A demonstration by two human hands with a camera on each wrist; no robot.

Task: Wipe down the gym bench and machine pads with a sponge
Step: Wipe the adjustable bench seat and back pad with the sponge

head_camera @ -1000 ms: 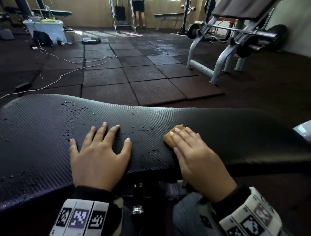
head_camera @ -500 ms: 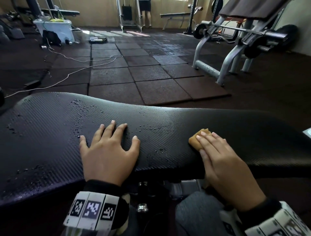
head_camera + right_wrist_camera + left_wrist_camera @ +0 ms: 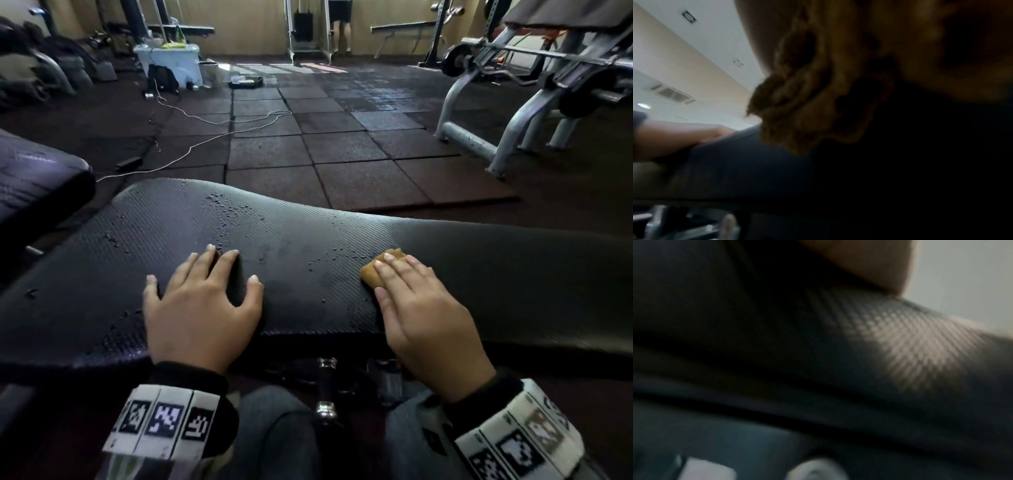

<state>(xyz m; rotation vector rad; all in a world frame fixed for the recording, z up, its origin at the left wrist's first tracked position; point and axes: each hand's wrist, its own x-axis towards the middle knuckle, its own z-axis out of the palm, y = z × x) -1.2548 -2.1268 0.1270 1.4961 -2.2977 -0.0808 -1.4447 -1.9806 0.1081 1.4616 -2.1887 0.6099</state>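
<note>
A long black textured bench pad runs across the head view, with water droplets scattered over its left and middle. My left hand lies flat on the pad with its fingers spread. My right hand presses a tan sponge onto the pad with straight fingers; only the sponge's far left corner shows past them. In the right wrist view the sponge bulges out from under the hand against the dark pad. The left wrist view shows blurred pad texture.
A second dark pad sits at the far left. A white cable trails over the rubber floor tiles. A grey machine frame with a barbell stands at the right. A person's legs show by the far wall.
My right hand slid the sponge rightward along the pad, then came back slightly left. The head view shifted, so a second pad shows at the left. The left hand stayed flat.
</note>
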